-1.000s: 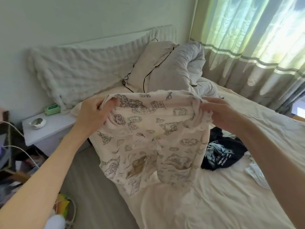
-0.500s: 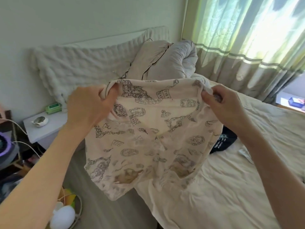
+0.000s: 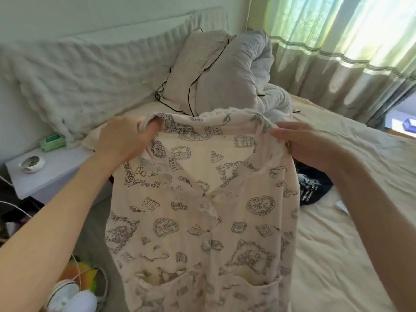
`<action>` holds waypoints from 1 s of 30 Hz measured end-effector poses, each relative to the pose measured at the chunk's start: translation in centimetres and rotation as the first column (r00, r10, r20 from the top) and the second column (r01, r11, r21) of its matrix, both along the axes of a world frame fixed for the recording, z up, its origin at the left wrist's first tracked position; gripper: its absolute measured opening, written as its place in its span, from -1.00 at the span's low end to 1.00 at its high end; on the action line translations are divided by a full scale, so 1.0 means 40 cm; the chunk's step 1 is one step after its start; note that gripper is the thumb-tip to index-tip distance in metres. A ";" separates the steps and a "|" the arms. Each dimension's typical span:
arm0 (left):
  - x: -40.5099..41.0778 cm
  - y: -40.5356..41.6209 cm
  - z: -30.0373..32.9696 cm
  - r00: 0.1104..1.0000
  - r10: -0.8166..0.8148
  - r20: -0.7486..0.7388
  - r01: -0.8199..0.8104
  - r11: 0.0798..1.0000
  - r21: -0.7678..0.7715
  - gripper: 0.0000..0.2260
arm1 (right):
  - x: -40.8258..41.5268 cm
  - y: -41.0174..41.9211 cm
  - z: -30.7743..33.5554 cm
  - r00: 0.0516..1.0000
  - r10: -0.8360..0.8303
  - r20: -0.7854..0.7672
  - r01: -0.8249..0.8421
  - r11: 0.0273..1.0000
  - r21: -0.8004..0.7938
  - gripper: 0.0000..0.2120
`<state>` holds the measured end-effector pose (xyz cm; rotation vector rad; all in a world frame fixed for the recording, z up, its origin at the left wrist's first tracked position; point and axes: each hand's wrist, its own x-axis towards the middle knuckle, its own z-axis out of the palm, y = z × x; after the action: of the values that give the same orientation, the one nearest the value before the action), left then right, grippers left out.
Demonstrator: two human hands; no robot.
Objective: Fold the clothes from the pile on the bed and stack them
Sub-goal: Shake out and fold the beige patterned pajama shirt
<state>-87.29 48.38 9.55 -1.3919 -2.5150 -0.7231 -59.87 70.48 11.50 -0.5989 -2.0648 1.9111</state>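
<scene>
On the far left, a pale lavender bedside table point(image 3: 51, 172) carries a small white bowl-like dish point(image 3: 32, 163) and a green wipes packet point(image 3: 52, 142), both apart from the work.

The left hand point(image 3: 126, 140) comes next. Its fingers are curled over the top left corner of a cream, thin cotton pyjama top printed with dark line drawings point(image 3: 202, 221), and the fabric is bunched inside that grip. Holding it by a shoulder point lets the cloth hang by its own weight, which seems meant to shake it straight before any fold.

The pyjama top hangs in the air between the 2 hands, above the near edge of the beige sheeted bed point(image 3: 349, 221), and it does not lie flat on anything. It looks soft and limp. A lace trim runs along the open neckline and down the front, and 2 patch pockets show near the lower hem. The prints look like books, frilled ovals and small animals.

The right hand point(image 3: 306, 147) holds the top right corner, with the thumb and fingers closed on the edge, though the exact pinch is partly hidden by the fabric.

Behind the top, to the right, a black garment with white print point(image 3: 315, 188) lies crumpled on the sheet, probably part of the pile. No folded stack is visible, so this looks like an early step.
</scene>
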 end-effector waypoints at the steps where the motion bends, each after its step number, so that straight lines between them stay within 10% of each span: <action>1: -0.038 0.035 -0.028 1.000 0.000 0.005 0.000 0.999 -0.042 -0.36 | -0.041 0.035 -0.027 1.000 -0.012 0.015 0.013 0.997 -0.078 -0.83; 6: -0.256 0.256 -0.220 0.999 0.033 0.021 -0.028 0.975 -0.218 -0.37 | -0.286 0.222 -0.218 0.940 -0.238 0.244 0.275 0.952 -0.133 -0.48; 10: -0.451 0.465 -0.382 0.997 0.079 -0.015 -0.079 0.926 -0.369 -0.37 | -0.496 0.428 -0.407 0.920 -0.282 0.273 0.338 0.923 -0.183 -0.89; 24: -0.733 0.826 -0.995 0.979 0.201 0.033 -0.166 0.879 -0.447 -0.54 | -0.844 0.723 -1.047 0.748 -0.548 0.375 0.567 0.821 0.068 -0.80; 30: -0.704 0.761 -1.137 0.993 0.066 0.101 -0.022 0.922 -0.387 -0.53 | -0.785 0.656 -1.192 0.720 -0.585 0.373 0.337 0.765 0.548 -0.62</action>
<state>-115.46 78.83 -35.91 -1.4340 -2.8841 -0.3112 -91.29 96.73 -36.20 -1.4938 -2.2311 0.9829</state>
